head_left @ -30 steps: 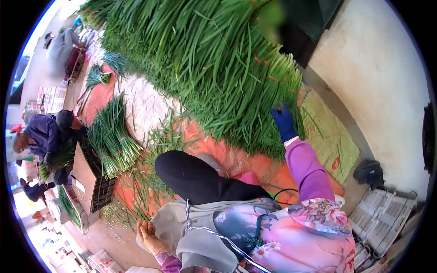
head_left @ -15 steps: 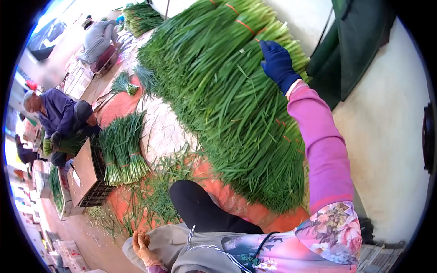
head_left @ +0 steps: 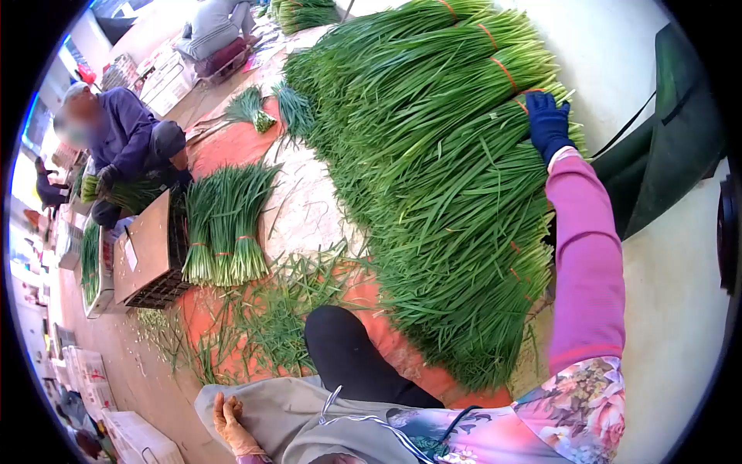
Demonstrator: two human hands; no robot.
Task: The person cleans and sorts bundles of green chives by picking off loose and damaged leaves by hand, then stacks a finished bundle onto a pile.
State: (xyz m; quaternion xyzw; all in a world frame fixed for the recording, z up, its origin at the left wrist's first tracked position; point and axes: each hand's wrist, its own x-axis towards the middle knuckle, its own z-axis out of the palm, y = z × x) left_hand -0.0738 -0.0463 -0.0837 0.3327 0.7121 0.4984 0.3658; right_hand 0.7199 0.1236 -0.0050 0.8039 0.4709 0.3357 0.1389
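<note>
A big heap of long green garlic chives (head_left: 433, 170) lies in bundles tied with orange bands, pale stem ends towards the right. My right hand (head_left: 549, 127), in a dark blue glove, is closed over the stem end of one chive bundle (head_left: 495, 143) on the heap, beside its band. My left hand (head_left: 234, 425), in what looks like a thin tan glove, rests by my grey apron (head_left: 286, 414). Its fingers are loosely bent and apart, with nothing visible in them. My bent knee (head_left: 340, 348) is between that hand and the heap.
Several tied bundles (head_left: 224, 232) stand beside a crate with a brown board (head_left: 147, 247). Loose leaves (head_left: 286, 325) litter the orange sheet (head_left: 359, 298). A co-worker (head_left: 131, 139) sits at left holding chives; another person (head_left: 220, 31) crouches behind. Dark green material (head_left: 657, 147) hangs at right.
The view has shifted, so the heap and crate appear farther right. My right hand stays on the stem end of the bundle. My left hand stays by the apron.
</note>
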